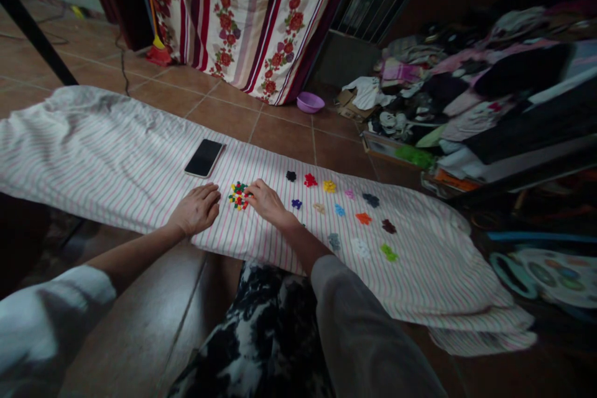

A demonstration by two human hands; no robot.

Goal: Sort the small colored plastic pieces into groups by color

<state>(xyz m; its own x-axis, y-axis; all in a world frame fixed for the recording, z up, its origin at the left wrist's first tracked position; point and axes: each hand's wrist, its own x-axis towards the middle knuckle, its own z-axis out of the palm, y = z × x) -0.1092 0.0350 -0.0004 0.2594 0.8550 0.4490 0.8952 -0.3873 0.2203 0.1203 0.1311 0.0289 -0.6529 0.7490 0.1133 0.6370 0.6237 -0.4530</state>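
Observation:
A mixed pile of tiny red, green and yellow pieces (238,196) lies on the striped cloth (261,239). At its right edge is my right hand (265,200), thumb and fingers pinched together; what is between the fingertips is too small to make out. My left hand (198,206) rests on the cloth to the left of the pile, fingers loosely extended, holding nothing visible. Right of my right hand, small heaps sorted by colour are spread out, among them a red heap (310,180), a yellow heap (329,186), an orange heap (364,218) and a lime green heap (388,252).
A phone (204,158) lies on the cloth behind my left hand. Beyond, on the tiled floor, are a purple basin (310,102), a broom (159,50) and a floral curtain (247,18). Piled clothes (448,87) fill the right side.

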